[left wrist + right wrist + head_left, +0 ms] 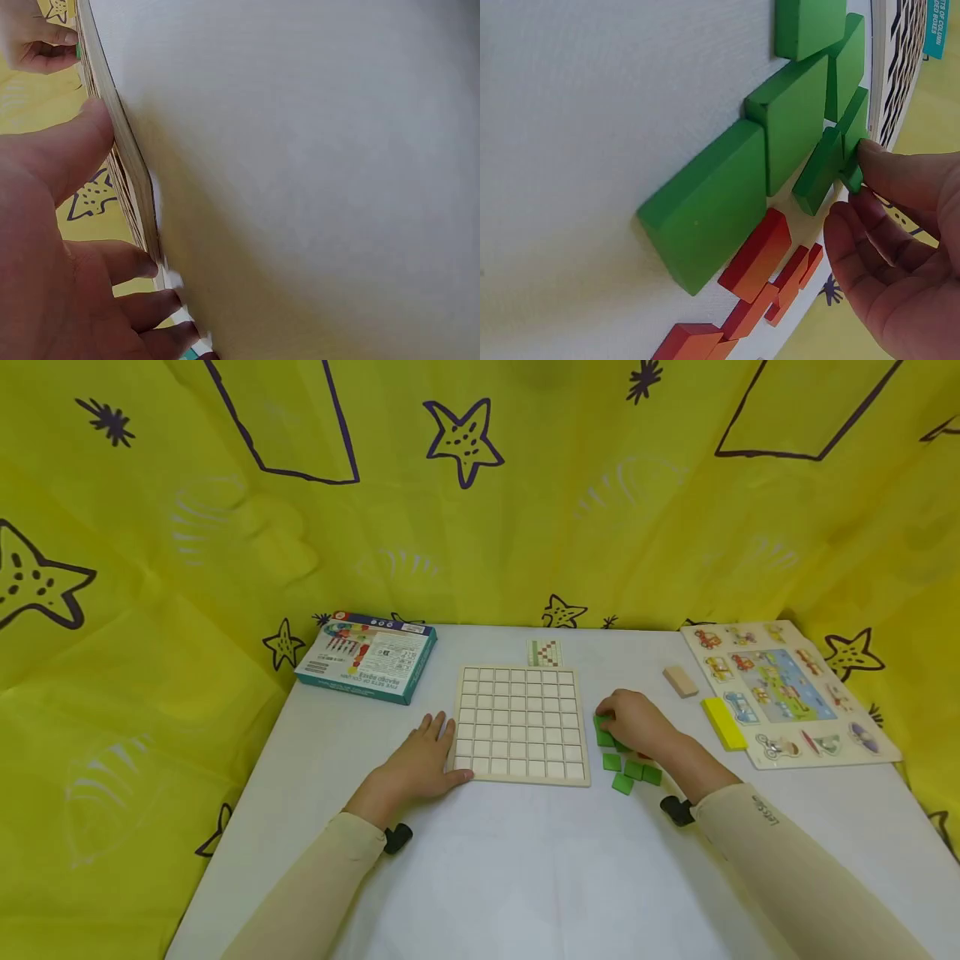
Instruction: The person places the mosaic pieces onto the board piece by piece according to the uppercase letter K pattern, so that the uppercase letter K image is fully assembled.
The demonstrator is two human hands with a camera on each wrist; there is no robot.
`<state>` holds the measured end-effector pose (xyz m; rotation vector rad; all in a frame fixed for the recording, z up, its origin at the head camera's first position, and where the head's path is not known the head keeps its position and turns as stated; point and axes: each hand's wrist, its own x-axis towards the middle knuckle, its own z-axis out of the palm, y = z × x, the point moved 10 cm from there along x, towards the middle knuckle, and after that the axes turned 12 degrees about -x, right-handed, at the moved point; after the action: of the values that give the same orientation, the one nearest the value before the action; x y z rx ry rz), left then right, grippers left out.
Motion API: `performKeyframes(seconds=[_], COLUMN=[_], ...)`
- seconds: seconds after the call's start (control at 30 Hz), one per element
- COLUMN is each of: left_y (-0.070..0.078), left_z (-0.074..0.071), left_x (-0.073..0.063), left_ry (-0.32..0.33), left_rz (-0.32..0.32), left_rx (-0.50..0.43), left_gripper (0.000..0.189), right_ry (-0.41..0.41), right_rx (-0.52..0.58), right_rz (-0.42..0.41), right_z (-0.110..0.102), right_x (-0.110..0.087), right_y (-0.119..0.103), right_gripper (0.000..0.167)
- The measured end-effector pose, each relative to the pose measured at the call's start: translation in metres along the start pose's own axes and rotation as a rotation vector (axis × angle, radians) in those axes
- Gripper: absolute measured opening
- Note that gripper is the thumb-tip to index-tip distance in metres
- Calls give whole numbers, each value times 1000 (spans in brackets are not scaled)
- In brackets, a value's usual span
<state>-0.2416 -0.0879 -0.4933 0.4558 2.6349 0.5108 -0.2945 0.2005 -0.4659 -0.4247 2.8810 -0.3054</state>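
Observation:
A square wooden grid board (519,724) lies on the white table, its small square cells all pale. At the board's left edge rests my left hand (420,760), fingers spread, with the thumb at the near corner. The left wrist view shows that hand (67,247) touching the board's side (124,142). To the right of the board, my right hand (636,720) is over a group of green square tiles (622,784). In the right wrist view, its thumb and fingers pinch a small green tile (851,177) among others. Red tiles (754,259) lie beside them, mostly hidden by the hand in the head view.
A flat game box (367,658) lies at the back left. Behind the board is a small pattern card (544,653). Rightward lie a plain wooden block (680,682), a yellow block (723,724) and a picture puzzle board (787,693). Yellow cloth (480,552) hangs around the table.

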Motion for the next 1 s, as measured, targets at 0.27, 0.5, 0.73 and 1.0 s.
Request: performKeyframes(seconds=[0.27,0.5,0.73,1.0], left_y=[-1,-1,-2,-3], left_z=[1,2,3,4], left_x=[0,-1,-1,0], left_ry=[12,6,-15,-14], left_rz=[9,4,-17,-20], left_rx=[1,3,10,1], left_gripper=[96,96,96,96], right_ry=[6,10,38,57], right_rx=[62,153,161,173], right_rz=[14,6,-9,-32], right_z=[-3,-10,-31,-44], right_x=[-1,1,12,32], right_y=[2,9,4,-13], right_gripper=[19,10,11,11])
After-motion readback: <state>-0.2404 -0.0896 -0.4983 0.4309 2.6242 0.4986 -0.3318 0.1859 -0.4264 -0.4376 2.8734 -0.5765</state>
